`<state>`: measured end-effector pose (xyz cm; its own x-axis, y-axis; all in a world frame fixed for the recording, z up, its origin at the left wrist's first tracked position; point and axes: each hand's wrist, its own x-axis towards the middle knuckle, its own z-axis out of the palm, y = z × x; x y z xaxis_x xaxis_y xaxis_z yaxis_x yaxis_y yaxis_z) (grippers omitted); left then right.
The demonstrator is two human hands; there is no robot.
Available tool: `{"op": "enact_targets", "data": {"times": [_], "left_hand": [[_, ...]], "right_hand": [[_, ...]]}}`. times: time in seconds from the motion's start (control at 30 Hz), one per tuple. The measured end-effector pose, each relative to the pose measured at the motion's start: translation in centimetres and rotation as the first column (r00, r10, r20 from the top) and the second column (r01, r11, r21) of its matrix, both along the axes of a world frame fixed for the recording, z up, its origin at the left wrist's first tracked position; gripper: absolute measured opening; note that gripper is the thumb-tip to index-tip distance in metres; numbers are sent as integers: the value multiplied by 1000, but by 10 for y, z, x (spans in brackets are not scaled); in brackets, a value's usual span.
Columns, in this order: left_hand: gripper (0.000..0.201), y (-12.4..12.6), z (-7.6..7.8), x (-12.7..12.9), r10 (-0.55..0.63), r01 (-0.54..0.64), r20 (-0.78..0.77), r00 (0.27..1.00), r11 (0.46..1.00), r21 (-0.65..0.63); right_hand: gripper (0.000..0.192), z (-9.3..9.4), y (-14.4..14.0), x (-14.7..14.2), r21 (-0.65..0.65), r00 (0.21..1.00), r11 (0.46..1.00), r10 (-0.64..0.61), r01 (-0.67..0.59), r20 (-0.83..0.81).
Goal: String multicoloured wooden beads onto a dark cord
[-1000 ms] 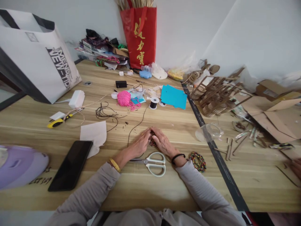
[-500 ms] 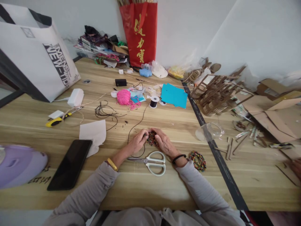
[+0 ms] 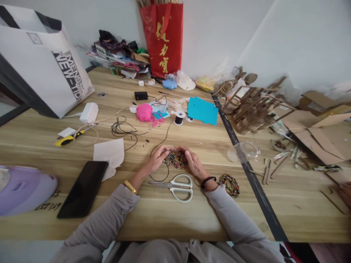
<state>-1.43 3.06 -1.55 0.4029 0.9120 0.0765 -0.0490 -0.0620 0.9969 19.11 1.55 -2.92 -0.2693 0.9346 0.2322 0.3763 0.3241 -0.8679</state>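
A small heap of round, multicoloured beads [image 3: 176, 159] lies on the wood-grain table [image 3: 192, 215], cupped between a person's left hand [image 3: 157, 159] and right hand [image 3: 194, 163], fingers curved loosely against its sides. A thin black cord [image 3: 161, 142] loops past; white-handled scissors [image 3: 175, 186] lie just below, a beaded bracelet [image 3: 229, 185] near the right wrist.

Scissors [image 3: 175, 186] just below the grip, beaded bracelet [image 3: 229, 185] right of it, black phone [image 3: 83, 189] far left, pink yarn [image 3: 144, 112] above.
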Motion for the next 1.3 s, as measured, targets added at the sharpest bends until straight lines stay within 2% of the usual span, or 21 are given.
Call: {"op": "enact_targets", "data": {"times": [0.33,0.53,0.67,0.87,0.97,1.0,1.1,1.17,1.2,1.3], "left_hand": [[28,0,3,-4,82,-70,120,989,992,-104],[28,3,4,-10,188,-138,241,952,968,-209],[28,-1,21,-15,214,-154,249,945,958,-240],[22,-15,60,-25,146,-87,324,935,978,-189],[18,-24,77,-29,143,-87,375,916,983,-162],[17,-26,83,-30,135,-83,392,910,986,-146],[16,-32,97,-33,102,-71,426,899,994,-87],[14,-33,105,-35,97,-81,434,896,995,-55],[13,-33,108,-36,98,-91,440,893,995,-37],[11,-33,116,-41,116,-131,460,880,991,1]], "right_hand": [[54,1,0,0,-43,994,998,-40,36,-98],[57,-8,5,4,-112,965,983,-168,148,-201],[55,-3,6,6,-89,955,970,-240,228,-175],[38,12,-4,4,85,941,943,-310,323,-138],[29,26,-17,-9,113,958,956,-255,270,-134],[27,32,-21,-16,99,971,972,-200,214,-130],[32,46,-35,-38,-12,993,997,76,-77,-89],[40,50,-43,-51,-96,969,965,237,-243,-72],[37,52,-46,-56,-125,952,944,297,-304,-68],[14,55,-57,-70,-109,898,893,440,-436,18]]}}
